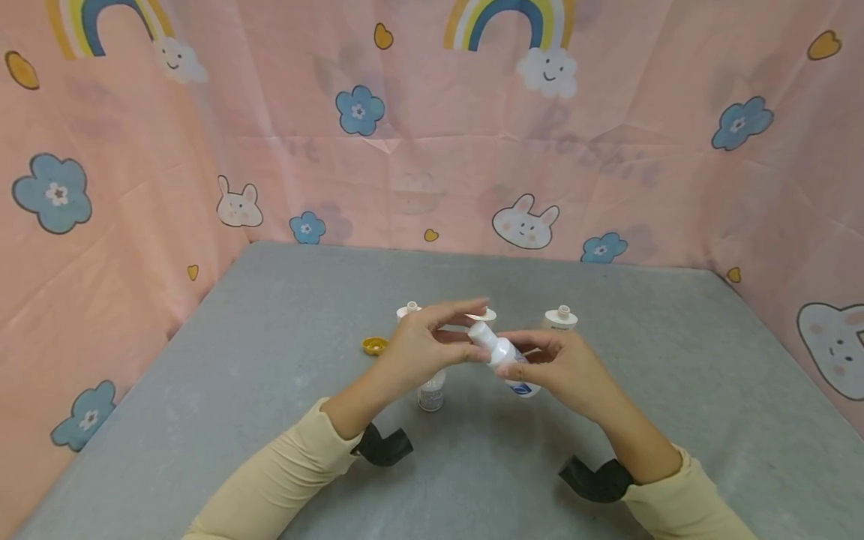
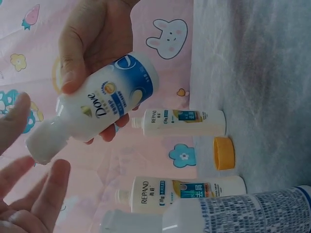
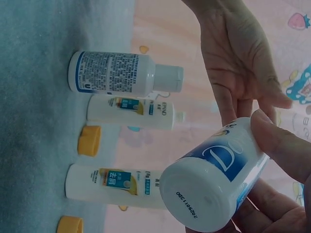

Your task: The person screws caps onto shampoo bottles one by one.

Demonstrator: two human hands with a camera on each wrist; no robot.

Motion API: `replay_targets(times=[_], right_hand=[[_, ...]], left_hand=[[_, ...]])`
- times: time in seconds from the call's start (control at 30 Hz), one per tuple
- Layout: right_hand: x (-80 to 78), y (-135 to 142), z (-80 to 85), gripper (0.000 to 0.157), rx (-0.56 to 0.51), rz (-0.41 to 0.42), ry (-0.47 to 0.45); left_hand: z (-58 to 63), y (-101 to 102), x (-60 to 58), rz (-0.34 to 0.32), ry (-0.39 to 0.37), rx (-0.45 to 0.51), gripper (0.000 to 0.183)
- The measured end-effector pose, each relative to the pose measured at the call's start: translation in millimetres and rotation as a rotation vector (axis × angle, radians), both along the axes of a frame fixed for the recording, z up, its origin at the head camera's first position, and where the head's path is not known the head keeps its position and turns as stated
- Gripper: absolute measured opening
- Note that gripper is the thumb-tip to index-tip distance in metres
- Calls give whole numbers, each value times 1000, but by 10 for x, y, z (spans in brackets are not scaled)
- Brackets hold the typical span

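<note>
My right hand (image 1: 574, 367) grips a small white Dove bottle (image 2: 104, 99) by its body, thumb on one side and fingers on the other. The bottle is tilted above the table, its blue-labelled base toward the right hand. Its white flip cap (image 2: 46, 141) points toward my left hand (image 1: 421, 337). The left hand's thumb and fingers are spread on either side of the cap, with fingertips close to it. Below the left hand stands another white bottle with a white cap (image 3: 167, 78), its small-print back label (image 3: 109, 73) showing in the right wrist view.
Several white Repand bottles, one at the right (image 1: 560, 319) and another at the left (image 1: 408, 309), stand uncapped behind the hands. Yellow caps (image 1: 374, 345) lie on the grey table (image 1: 270, 375). Pink printed cloth (image 1: 418, 172) encloses the back and sides.
</note>
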State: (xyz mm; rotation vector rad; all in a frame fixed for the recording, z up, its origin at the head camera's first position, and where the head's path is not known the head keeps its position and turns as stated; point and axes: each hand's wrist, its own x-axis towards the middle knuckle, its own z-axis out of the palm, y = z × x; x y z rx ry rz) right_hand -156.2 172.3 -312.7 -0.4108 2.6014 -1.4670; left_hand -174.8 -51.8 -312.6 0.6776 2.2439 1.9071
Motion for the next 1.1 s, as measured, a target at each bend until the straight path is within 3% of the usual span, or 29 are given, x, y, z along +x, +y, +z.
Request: replay_targets(times=[0.1, 0.3, 0.47, 0.73, 0.9, 1.0, 1.1], right_hand=[[-1, 1, 2, 47, 7, -2, -2], [-2, -2, 2, 47, 22, -13, -10], [-5, 0, -5, 47, 8, -5, -7], [-3, 3, -3, 48, 4, 0, -9], [-9, 20, -8, 47, 9, -1, -16], [-12, 17, -10, 47, 6, -2, -22], [-15, 6, -8, 47, 6, -1, -20]], left_hand=[[14, -12, -15, 41, 13, -30, 56], [10, -27, -31, 110, 2, -111, 33], [10, -27, -28, 100, 20, -154, 28], [12, -39, -19, 30, 61, -131, 31], [33, -58, -27, -8, 49, -114, 45], [46, -69, -36, 16, 14, -95, 50], [58, -71, -40, 62, -31, -89, 42]])
